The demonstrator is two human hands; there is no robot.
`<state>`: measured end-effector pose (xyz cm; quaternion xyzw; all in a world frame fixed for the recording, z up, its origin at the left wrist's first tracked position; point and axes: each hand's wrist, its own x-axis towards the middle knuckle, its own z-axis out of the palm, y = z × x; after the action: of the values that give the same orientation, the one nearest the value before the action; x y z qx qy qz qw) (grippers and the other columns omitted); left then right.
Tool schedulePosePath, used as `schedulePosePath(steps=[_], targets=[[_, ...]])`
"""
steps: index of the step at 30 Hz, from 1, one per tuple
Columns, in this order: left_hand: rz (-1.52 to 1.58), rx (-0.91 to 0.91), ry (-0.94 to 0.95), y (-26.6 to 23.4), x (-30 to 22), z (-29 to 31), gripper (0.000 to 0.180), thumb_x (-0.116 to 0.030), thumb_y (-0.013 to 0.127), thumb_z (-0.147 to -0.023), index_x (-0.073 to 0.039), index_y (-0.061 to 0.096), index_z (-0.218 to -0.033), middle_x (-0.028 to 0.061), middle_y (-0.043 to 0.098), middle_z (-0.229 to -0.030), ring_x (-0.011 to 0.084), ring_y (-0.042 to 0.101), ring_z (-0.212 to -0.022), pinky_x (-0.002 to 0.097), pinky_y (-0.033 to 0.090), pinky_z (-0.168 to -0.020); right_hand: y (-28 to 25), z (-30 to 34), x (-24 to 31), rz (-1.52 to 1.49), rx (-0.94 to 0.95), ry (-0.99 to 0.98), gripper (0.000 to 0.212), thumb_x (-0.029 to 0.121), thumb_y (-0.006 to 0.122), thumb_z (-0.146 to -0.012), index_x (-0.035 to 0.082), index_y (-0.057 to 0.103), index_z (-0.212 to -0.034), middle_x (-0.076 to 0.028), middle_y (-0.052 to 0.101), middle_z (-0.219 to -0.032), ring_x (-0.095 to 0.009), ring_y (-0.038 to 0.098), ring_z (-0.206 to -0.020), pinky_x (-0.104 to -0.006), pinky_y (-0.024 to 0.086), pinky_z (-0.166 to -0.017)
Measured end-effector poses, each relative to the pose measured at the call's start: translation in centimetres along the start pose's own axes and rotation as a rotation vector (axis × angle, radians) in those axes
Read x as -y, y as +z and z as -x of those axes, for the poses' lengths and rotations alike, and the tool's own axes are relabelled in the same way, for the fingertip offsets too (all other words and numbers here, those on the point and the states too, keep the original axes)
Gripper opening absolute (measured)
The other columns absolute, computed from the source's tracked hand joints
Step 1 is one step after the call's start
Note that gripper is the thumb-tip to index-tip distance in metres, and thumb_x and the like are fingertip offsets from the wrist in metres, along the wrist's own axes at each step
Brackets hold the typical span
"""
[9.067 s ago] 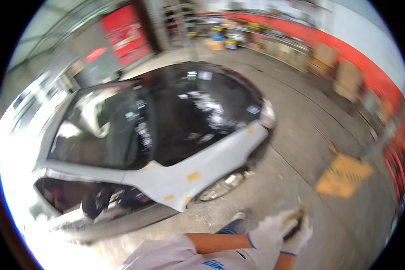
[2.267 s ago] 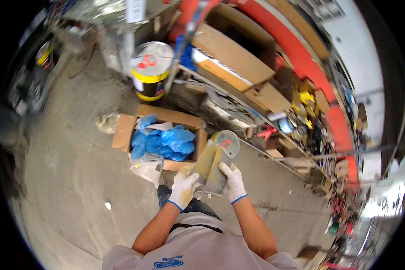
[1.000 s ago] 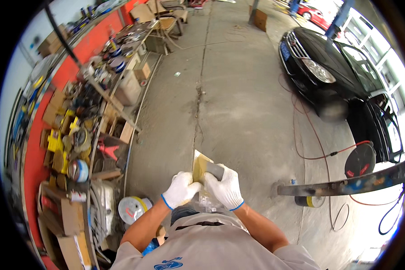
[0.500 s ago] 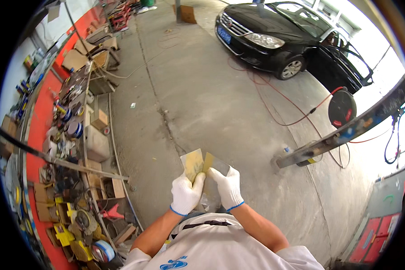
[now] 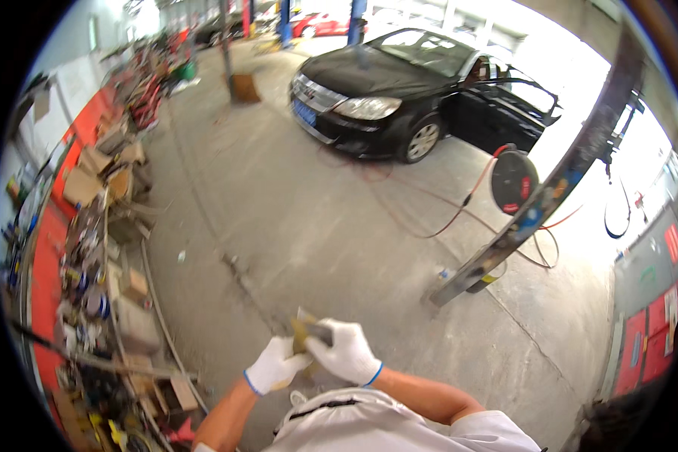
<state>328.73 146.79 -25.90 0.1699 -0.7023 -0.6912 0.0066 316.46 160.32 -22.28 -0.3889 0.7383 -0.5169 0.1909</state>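
Note:
White knit gloves with blue cuffs cover both hands, which meet low in the view in front of my body. My left hand [image 5: 273, 368] is closed on a flat putty spreader, now mostly hidden by the gloves. My right hand [image 5: 348, 352] grips another thin putty spreader [image 5: 300, 336] smeared with yellowish paste, its blade close against the left one. Motion blur and overlap hide where one blade ends and the other begins.
A black car [image 5: 377, 94] with its door open stands ahead. To the right are a slanted metal post [image 5: 531, 211], a round black hose reel [image 5: 514, 181] with red hose across the floor, and red drawers [image 5: 640, 346]. Cluttered shelves [image 5: 139, 331] line the left.
The view has swung up and to the right, bringing in more of the workshop. My hands have come closer together, and the two spreaders, formerly side by side and visible, now overlap.

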Motion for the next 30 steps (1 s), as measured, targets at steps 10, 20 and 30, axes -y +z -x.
schedulePosePath(steps=[10, 20, 30], targets=[[-0.159, -0.751, 0.303, 6.4, -1.6, -5.4, 0.020, -0.015, 0.061, -0.083, 0.005, 0.063, -0.086, 0.0136, 0.067, -0.074, 0.0212, 0.061, -0.066, 0.0353, 0.046, -0.062, -2.6, -1.2, -5.7, -0.518, -0.271, 0.384, 0.028, 0.021, 0.067, -0.083, -0.001, 0.067, -0.100, -0.005, 0.069, -0.086, -0.010, 0.060, -0.077, -0.0284, 0.049, -0.070], [-0.434, -0.471, 0.324, 7.6, -4.6, -3.9, 0.018, -0.013, 0.064, -0.084, 0.001, 0.065, -0.096, 0.0158, 0.066, -0.069, 0.0261, 0.068, -0.065, 0.0339, 0.050, -0.059, -3.2, 0.3, -5.3, -0.221, -0.351, 0.247, 0.020, 0.014, 0.066, -0.083, -0.001, 0.068, -0.096, -0.005, 0.067, -0.075, -0.008, 0.057, -0.069, -0.0272, 0.048, -0.064], [-0.427, -0.079, 0.232, 4.9, -3.0, -3.9, 0.021, -0.017, 0.062, -0.082, 0.001, 0.064, -0.092, 0.0194, 0.064, -0.070, 0.0237, 0.065, -0.066, 0.0367, 0.049, -0.060, -4.3, 1.3, -2.2, 0.108, -0.249, 0.011, 0.021, 0.017, 0.066, -0.080, 0.001, 0.068, -0.095, -0.018, 0.068, -0.081, -0.030, 0.068, -0.072, -0.0346, 0.053, -0.066]])
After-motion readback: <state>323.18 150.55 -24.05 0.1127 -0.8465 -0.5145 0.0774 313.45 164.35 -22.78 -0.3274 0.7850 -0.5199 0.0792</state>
